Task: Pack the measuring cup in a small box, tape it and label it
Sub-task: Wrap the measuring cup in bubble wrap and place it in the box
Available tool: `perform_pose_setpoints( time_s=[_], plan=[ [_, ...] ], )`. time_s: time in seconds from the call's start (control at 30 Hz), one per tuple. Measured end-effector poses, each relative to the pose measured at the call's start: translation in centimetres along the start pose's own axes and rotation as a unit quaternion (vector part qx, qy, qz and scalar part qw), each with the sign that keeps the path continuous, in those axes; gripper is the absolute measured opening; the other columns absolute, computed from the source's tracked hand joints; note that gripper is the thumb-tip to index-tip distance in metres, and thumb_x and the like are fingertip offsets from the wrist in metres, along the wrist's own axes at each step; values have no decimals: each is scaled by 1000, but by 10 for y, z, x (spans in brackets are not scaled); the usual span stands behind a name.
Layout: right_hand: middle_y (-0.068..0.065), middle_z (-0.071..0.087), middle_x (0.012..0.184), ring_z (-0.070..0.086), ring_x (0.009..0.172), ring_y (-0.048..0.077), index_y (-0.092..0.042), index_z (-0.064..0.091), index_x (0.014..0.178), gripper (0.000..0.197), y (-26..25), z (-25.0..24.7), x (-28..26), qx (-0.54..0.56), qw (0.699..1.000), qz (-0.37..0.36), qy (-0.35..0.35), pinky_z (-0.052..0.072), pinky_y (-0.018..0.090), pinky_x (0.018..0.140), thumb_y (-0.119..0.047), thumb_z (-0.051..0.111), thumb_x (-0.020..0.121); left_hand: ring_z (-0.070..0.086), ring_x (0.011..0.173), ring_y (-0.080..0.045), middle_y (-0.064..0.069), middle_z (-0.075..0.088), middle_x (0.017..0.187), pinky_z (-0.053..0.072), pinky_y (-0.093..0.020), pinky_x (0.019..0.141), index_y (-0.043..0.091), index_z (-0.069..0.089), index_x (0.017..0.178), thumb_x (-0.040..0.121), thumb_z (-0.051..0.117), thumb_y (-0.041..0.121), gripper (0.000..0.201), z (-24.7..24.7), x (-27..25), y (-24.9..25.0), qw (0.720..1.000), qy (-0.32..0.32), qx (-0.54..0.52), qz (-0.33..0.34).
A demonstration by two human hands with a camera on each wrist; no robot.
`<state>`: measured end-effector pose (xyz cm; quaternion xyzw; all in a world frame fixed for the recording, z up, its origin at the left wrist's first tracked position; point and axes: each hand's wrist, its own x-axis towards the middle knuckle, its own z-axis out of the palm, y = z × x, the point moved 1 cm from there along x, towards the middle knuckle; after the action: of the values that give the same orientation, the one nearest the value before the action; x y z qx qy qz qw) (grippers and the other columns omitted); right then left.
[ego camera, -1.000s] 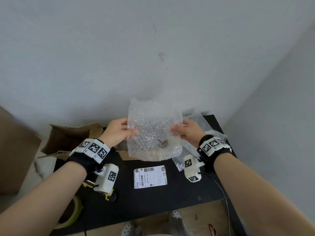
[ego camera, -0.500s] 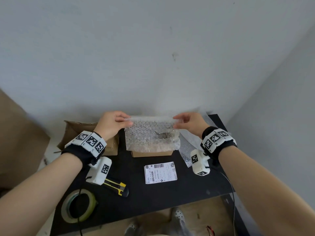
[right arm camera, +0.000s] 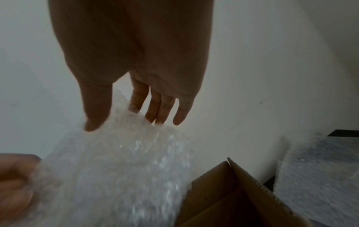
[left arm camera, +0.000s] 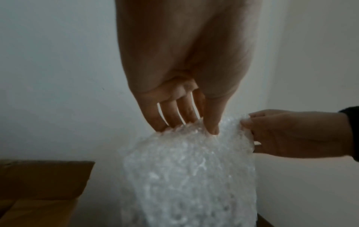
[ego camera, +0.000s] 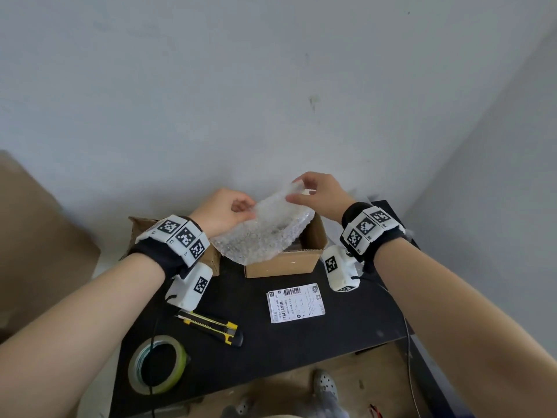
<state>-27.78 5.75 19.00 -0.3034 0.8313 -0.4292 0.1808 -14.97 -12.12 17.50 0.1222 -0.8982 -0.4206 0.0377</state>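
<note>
Pinching bubble wrap (ego camera: 265,233) by its top edge with left hand (ego camera: 221,211) and right hand (ego camera: 319,196), over small box (ego camera: 283,262). Measuring cup unseen; label (ego camera: 296,302) text unreadable, head view only.

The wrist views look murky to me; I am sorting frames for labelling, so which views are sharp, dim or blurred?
Head view: bright and sharp, wide-angle bending at the edges; the white shipping label shows crisp barcodes. Left wrist view: dim, the left hand backlit against the pale wall, the clear bubble wrap sheet soft. Right wrist view: dim too, the right hand dark, the wrap smeared by blur.
</note>
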Motion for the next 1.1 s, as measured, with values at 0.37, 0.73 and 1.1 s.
perform_pose_setpoints(
  time_s=[0.37,0.73,1.1],
  plan=[
    [15,50,134,58,106,20,-4,17,146,86,-8,35,-20,306,937,166,-23,52,29,81,-20,72,81,67,95,-26,-13,70,98,51,-43,91,9,58,96,91,58,12,6,-21,-11,-3,971,59,-230,-42],
    [8,70,89,68,73,16,-13,59,105,21,13,39,-23,339,931,107,-79,59,29,70,-4,62,87,65,94,-32,-16,66,107,59,-31,72,15,53,117,92,53,7,26,-14,-22,-23,952,-11,-285,-110],
    [8,69,76,67,61,13,0,64,91,20,43,40,-26,346,923,153,-76,58,24,60,9,47,91,66,74,-22,-12,65,100,58,-26,61,6,69,86,95,36,-4,36,-4,-22,-28,921,-46,-357,-149]
  ],
)
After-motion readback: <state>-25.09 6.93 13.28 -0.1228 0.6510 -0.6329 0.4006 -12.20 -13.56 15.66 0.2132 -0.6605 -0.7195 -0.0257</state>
